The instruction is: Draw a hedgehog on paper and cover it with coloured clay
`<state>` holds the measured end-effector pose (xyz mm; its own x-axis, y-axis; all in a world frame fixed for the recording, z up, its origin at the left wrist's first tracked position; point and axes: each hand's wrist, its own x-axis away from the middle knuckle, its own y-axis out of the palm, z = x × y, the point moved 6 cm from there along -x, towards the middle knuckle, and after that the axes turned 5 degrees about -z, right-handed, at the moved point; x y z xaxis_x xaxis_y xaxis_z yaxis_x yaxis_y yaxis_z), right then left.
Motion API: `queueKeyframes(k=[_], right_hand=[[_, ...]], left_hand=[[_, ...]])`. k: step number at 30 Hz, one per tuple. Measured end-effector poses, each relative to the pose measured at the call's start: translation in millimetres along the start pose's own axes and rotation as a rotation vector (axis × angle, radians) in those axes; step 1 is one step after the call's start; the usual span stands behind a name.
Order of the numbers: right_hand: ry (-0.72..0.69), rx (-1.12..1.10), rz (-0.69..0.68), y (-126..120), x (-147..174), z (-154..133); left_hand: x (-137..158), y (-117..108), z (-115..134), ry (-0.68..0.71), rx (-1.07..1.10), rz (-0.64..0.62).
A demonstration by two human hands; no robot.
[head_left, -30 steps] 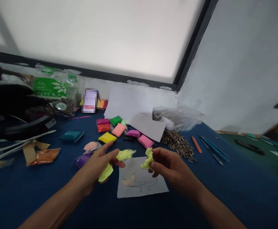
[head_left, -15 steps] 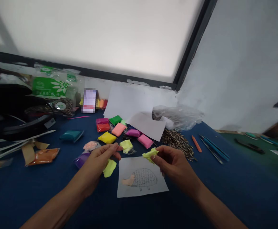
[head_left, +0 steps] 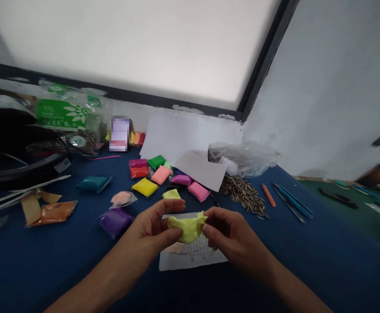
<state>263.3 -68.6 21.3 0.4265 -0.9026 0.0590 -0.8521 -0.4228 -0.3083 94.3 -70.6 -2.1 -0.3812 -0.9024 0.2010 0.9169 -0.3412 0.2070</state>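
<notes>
- At the far left edge of the desk (head_left: 30, 269), which has a blue cover, lie a black bag (head_left: 10, 139) and white cables (head_left: 20, 187).
- Behind them, at the back edge, leans a green-and-clear packet (head_left: 62, 115).
- An orange pouch (head_left: 54, 211) and a teal pouch (head_left: 94, 183) lie left of the middle, well apart from the hands.
- A purple pouch (head_left: 115, 220) sits just beside the left hand (head_left: 152, 232).
- The left hand's grip is closed on the left side of a yellow-green lump of clay (head_left: 187, 228), thumb on top and fingers beneath.
- The clay is held between both hands, above a paper drawing (head_left: 190, 260) near the front middle of the desk.
- The right hand (head_left: 229, 237) pinches the lump's right side, its grip narrow on the clay.
- Behind the hands lie more clay pouches: yellow (head_left: 144, 187), pink (head_left: 198, 191) and others in a loose cluster.
- White paper sheets (head_left: 176, 143) lean at the back edge.
- A pile of seeds (head_left: 243, 195) spreads right of the pouches, below a clear plastic bag (head_left: 245, 157).
- Blue and orange modelling tools (head_left: 290, 202) lie toward the right edge.
</notes>
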Motion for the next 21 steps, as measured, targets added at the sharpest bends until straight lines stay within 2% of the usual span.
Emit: queueKeyframes(k=[5,11,13,17,21], right_hand=[[-0.004,-0.096,-0.084,9,2,-2],[-0.019,-0.149,-0.138,12,1,-6],[-0.017,-0.078,-0.111,11,2,-4],[-0.017,0.08,0.033,5,2,1],[-0.004,-0.012,0.042,5,2,-1]], left_hand=[[-1,3,-4,-0.038,-0.009,-0.041],[-1,13,-6,-0.016,0.006,-0.143],[0,16,-5,-0.005,0.035,-0.181],[3,21,-4,-0.045,0.043,-0.23],[3,18,0,-0.033,0.015,-0.198]])
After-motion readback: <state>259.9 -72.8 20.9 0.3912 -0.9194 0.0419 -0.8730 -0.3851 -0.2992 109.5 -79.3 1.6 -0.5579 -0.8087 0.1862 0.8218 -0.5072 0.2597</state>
